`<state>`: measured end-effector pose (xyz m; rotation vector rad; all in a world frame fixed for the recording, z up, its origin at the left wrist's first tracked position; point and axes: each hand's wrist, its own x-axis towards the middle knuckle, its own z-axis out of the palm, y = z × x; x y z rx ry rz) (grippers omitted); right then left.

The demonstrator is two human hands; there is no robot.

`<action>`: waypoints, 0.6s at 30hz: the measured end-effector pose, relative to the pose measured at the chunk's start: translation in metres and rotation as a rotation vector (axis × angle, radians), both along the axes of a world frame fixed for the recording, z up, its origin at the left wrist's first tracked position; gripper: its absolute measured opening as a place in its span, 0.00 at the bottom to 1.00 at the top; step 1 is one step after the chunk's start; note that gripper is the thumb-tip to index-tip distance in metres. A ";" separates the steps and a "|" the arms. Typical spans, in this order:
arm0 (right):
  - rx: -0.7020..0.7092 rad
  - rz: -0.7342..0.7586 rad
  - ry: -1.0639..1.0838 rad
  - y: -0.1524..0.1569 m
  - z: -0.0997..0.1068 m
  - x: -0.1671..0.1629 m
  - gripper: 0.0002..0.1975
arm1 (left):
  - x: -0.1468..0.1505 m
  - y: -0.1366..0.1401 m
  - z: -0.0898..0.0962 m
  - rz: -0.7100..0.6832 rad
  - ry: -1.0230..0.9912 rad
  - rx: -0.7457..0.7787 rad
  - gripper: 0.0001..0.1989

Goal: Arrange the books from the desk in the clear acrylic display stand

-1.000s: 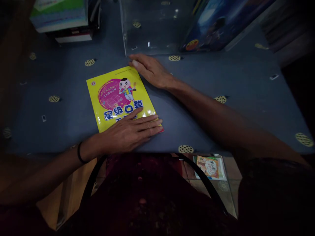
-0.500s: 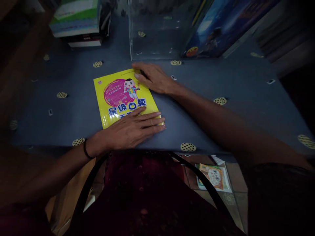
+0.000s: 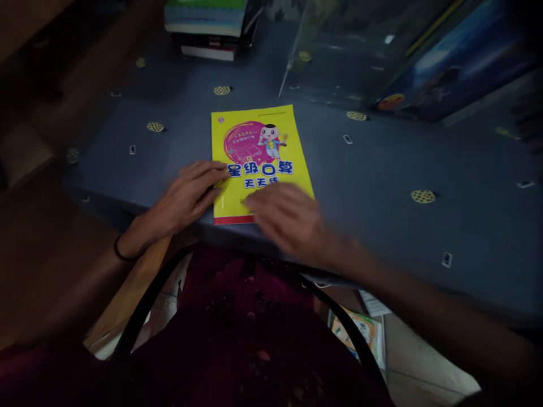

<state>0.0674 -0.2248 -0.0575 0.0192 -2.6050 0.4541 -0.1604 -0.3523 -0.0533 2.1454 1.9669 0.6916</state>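
Note:
A yellow workbook [image 3: 263, 141] with a pink circle, a cartoon figure and blue Chinese characters lies closed and flat near the table's front edge. My left hand [image 3: 193, 189] is open, its fingertips touching the workbook's left edge. Over the lower right of the cover is my right hand [image 3: 292, 217], blurred by motion, its fingers stretched out to the left with nothing in them. Part of the cover's lower right is hidden under it. Whether that hand presses on the cover I cannot tell.
A stack of books [image 3: 207, 28] stands at the back left. At the back right, a clear plastic holder [image 3: 331, 68] has blue picture books [image 3: 453, 68] beside or in it. A dark blue cloth [image 3: 373, 169] with yellow prints covers the table. Below, a booklet [image 3: 360, 333] lies low by the floor.
My right hand has left the workbook's top edge and come down over its lower part. My left hand has shifted off the lower cover to its left edge. The view has turned.

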 end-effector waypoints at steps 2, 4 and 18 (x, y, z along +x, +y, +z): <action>0.001 0.119 -0.120 -0.037 -0.004 0.002 0.17 | 0.001 -0.006 -0.003 -0.011 0.014 -0.014 0.19; 0.035 0.137 -0.191 -0.060 -0.009 0.001 0.19 | 0.002 -0.008 -0.006 -0.005 0.027 -0.012 0.19; -0.057 -0.227 -0.279 -0.027 -0.015 0.079 0.35 | 0.003 -0.012 -0.010 0.002 0.101 -0.006 0.26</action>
